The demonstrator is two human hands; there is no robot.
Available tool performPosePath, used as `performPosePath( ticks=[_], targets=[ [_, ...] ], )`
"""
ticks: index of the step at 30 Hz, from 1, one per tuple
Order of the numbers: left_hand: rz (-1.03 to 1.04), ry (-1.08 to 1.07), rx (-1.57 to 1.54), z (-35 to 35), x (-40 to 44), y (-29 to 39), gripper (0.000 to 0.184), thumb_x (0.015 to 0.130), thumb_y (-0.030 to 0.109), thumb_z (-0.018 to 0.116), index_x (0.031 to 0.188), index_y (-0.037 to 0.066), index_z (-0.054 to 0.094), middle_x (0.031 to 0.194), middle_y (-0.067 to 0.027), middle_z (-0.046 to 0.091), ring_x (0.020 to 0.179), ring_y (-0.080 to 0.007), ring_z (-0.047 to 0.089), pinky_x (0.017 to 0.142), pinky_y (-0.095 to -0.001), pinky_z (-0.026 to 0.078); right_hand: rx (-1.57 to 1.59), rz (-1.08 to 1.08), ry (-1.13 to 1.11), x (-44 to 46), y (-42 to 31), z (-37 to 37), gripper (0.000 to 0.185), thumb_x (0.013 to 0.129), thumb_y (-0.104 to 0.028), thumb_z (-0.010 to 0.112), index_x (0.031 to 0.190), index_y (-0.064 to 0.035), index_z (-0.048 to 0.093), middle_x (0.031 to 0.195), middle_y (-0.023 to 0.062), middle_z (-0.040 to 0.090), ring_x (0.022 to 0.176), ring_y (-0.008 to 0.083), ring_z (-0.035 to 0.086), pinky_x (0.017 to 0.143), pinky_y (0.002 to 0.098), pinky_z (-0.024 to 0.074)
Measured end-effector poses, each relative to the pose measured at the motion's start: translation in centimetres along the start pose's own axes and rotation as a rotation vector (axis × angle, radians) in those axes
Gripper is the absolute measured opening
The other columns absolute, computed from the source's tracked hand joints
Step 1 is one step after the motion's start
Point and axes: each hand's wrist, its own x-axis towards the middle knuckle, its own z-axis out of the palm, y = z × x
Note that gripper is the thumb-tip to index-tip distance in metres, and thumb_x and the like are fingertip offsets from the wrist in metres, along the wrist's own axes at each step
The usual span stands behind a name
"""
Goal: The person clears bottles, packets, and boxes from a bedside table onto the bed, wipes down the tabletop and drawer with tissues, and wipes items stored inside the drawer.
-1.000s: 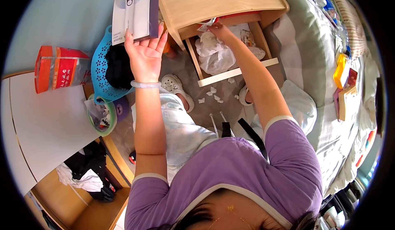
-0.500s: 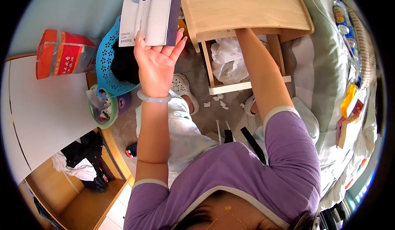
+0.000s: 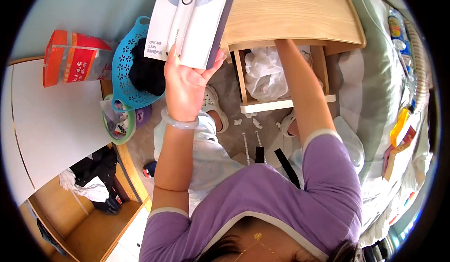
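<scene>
My left hand [image 3: 190,86] is closed on the lower end of a white cardboard box [image 3: 168,28] and holds it up, tilted, beside the wooden bedside cabinet [image 3: 290,14]. A slim white device with a dark button panel and the words "SONICARE CLEAN" are printed on the box. My right forearm [image 3: 302,79] reaches into the pulled-out drawer [image 3: 290,103], and the cabinet top hides that hand. White plastic bags [image 3: 267,72] lie in the drawer beside the forearm.
To the left are a blue basket [image 3: 123,67] with dark cloth, a red-and-clear bag [image 3: 77,60] and a small bin [image 3: 112,133]. An open compartment [image 3: 96,231] holds clothes. White scraps [image 3: 255,121] lie on the floor. The bed [image 3: 349,74] flanks the cabinet's right side.
The box in my left hand has shifted to the right and slightly down, and leans more. My right arm stays in the drawer. The view has shifted slightly.
</scene>
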Motion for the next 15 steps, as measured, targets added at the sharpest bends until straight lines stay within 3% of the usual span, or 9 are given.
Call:
performPosePath(
  ticks=[3, 6, 7, 8, 10, 12, 14, 15],
  targets=[
    [-0.019, -0.051, 0.075, -0.4, -0.8, -0.1, 0.054, 0.089, 0.042, 0.032, 0.126, 0.002, 0.038, 0.114, -0.0154, 0.053, 0.097, -0.0306, 0.056, 0.089, -0.0441, 0.042, 0.138, -0.046, -0.032, -8.1, -0.4, -1.2, 0.034, 0.086, -0.022, 0.053, 0.111, 0.0003, 0.052, 0.101, 0.0091, 0.057, 0.089, 0.0176, 0.052, 0.08, 0.028, 0.0419],
    [-0.186, -0.304, 0.157, -2.7, -2.2, -0.7, 0.057, 0.088, 0.041, 0.033, 0.124, -0.002, 0.038, 0.11, -0.0172, 0.055, 0.096, -0.03, 0.056, 0.088, -0.0441, 0.043, 0.365, 0.283, -0.086, -18.5, -2.7, -4.6, 0.035, 0.086, -0.02, 0.053, 0.113, 0.002, 0.053, 0.105, 0.0067, 0.057, 0.092, 0.0129, 0.053, 0.078, 0.0232, 0.0414],
    [-0.227, -0.435, 0.213, -3.8, -2.6, -1.3, 0.058, 0.086, 0.04, 0.035, 0.125, -0.003, 0.036, 0.111, -0.0182, 0.054, 0.097, -0.0321, 0.056, 0.084, -0.0458, 0.044, 0.327, 0.254, -0.055, -20.9, -1.8, -5.8, 0.034, 0.086, -0.021, 0.053, 0.112, 0.0019, 0.053, 0.104, 0.0063, 0.058, 0.091, 0.0126, 0.053, 0.077, 0.0227, 0.0417],
    [-0.265, -0.311, 0.159, -2.7, -4.2, -1.7, 0.058, 0.085, 0.036, 0.041, 0.126, -0.004, 0.034, 0.111, -0.0189, 0.054, 0.096, -0.0339, 0.055, 0.079, -0.0467, 0.047, 0.291, 0.222, -0.022, -23.2, -1.3, -7.1, 0.033, 0.086, -0.021, 0.053, 0.11, 0.0018, 0.054, 0.102, 0.0059, 0.058, 0.09, 0.0124, 0.053, 0.076, 0.0223, 0.0421],
    [-0.486, -0.435, 0.191, -3.0, -6.2, -2.5, 0.06, 0.082, 0.033, 0.048, 0.126, -0.004, 0.032, 0.11, -0.0204, 0.054, 0.094, -0.035, 0.056, 0.076, -0.0454, 0.049, 0.28, 0.272, 0.035, -27.4, -1.6, -10.5, 0.032, 0.086, -0.021, 0.052, 0.108, 0.0025, 0.055, 0.1, 0.0068, 0.059, 0.09, 0.0129, 0.053, 0.076, 0.0229, 0.042],
    [-0.692, -0.484, 0.202, -3.2, -7.7, -3.8, 0.062, 0.08, 0.032, 0.054, 0.126, -0.003, 0.033, 0.109, -0.0212, 0.054, 0.09, -0.0343, 0.058, 0.076, -0.0438, 0.05, 0.062, 0.253, 0.239, -29.5, -0.3, -14.4, 0.032, 0.083, -0.018, 0.054, 0.105, 0.0039, 0.056, 0.096, 0.0076, 0.06, 0.085, 0.0144, 0.054, 0.075, 0.0247, 0.0419],
    [-0.817, -0.422, 0.205, -3.3, -9.2, -5.5, 0.059, 0.082, 0.036, 0.051, 0.125, -0.002, 0.036, 0.108, -0.0207, 0.054, 0.089, -0.033, 0.059, 0.076, -0.0417, 0.05, 0.038, 0.096, 0.266, -32.2, -3.4, -16.8, 0.03, 0.082, -0.021, 0.055, 0.1, 0.0024, 0.058, 0.088, 0.0069, 0.061, 0.079, 0.0142, 0.054, 0.071, 0.0259, 0.0424],
    [-0.864, -0.354, 0.19, -3.3, -9.9, -6.6, 0.058, 0.083, 0.036, 0.05, 0.125, -0.001, 0.037, 0.108, -0.0204, 0.054, 0.089, -0.0325, 0.059, 0.076, -0.0415, 0.05, -0.145, 0.061, 0.249, -33.2, -4.9, -18.0, 0.03, 0.082, -0.024, 0.056, 0.098, 0.0012, 0.058, 0.084, 0.0071, 0.06, 0.076, 0.0143, 0.053, 0.07, 0.0267, 0.0426]
  ],
)
